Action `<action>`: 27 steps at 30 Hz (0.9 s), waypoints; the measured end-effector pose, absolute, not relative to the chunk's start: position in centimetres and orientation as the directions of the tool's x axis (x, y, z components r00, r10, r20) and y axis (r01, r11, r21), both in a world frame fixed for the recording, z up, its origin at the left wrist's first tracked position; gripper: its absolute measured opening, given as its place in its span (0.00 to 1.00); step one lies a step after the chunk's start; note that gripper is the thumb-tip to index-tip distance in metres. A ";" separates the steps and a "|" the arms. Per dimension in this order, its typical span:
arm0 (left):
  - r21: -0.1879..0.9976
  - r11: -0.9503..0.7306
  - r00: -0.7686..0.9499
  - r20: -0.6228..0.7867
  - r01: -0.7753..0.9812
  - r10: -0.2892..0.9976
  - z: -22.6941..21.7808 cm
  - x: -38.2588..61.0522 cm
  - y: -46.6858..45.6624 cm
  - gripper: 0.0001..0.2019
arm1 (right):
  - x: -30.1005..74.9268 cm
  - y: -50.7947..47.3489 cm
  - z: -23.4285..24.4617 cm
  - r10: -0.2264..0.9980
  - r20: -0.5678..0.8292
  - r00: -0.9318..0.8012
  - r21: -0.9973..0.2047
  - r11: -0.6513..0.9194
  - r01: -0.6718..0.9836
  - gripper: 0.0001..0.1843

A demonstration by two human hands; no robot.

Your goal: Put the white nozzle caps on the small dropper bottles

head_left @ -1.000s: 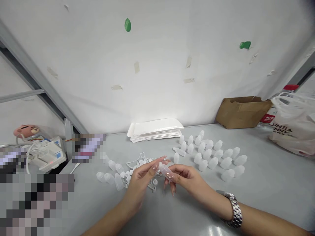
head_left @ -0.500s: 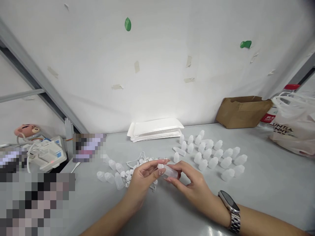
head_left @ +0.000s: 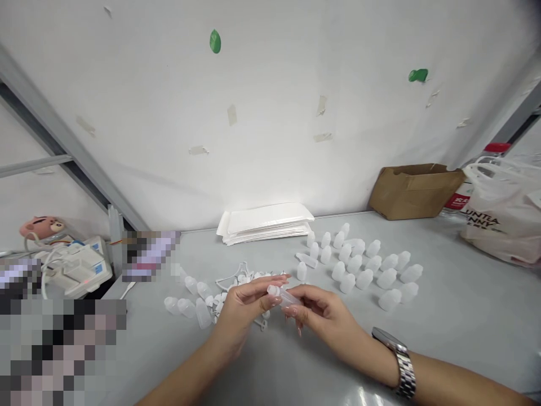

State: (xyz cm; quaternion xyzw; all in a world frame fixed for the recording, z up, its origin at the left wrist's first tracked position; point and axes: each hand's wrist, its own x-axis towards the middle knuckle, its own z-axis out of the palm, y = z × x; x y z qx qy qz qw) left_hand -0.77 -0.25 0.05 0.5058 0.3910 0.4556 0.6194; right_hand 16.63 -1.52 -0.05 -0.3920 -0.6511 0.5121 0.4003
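Head view: near the table's [head_left: 456, 316] front edge, at its middle, a small bottle [head_left: 286, 296] is held just above the grey surface. The right hand [head_left: 325, 318], a metal watch [head_left: 402, 361] on its wrist, closes its fingers around the body. The left hand [head_left: 243, 307] pinches the neck end with thumb and fingertips. The bottle's long axis runs left to right, with the neck pointing left and slightly up. It is translucent, soft-looking plastic, cylindrical with a rounded shoulder. White caps [head_left: 236, 280] and lying bottles [head_left: 188, 299] crowd behind the left hand. Standing capped bottles [head_left: 363, 270] fill the space behind the right hand. White sheets [head_left: 266, 221] lie stacked at the far edge, and a cardboard box [head_left: 416, 189] and plastic bag [head_left: 502, 223] sit toward the far right corner.
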 end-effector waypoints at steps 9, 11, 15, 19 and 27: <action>0.965 0.127 0.262 -0.063 -0.232 0.963 0.4 -0.5 -0.5 0.12 | 16.5 -0.7 0.1 0.856 0.012 -0.517 -0.989 -0.067 -0.134 0.18; 0.950 0.143 0.260 -0.068 -0.278 0.963 0.5 -0.5 -0.6 0.10 | 16.5 -0.6 0.2 0.868 -0.001 -0.497 -0.988 -0.079 -0.136 0.17; 0.933 0.165 0.292 -0.069 -0.318 0.954 0.5 -0.5 -0.8 0.08 | 16.5 -0.5 0.2 0.870 -0.009 -0.493 -0.985 -0.093 -0.146 0.17; 0.952 0.148 0.278 -0.071 -0.266 0.958 0.5 -0.4 -0.8 0.08 | 16.4 -0.6 0.1 0.855 -0.014 -0.519 -0.984 -0.104 -0.144 0.18; 0.959 0.125 0.251 -0.060 -0.254 0.966 0.2 0.0 -0.8 0.08 | 16.2 -1.0 0.0 0.799 -0.065 -0.597 -0.881 -0.327 -0.341 0.19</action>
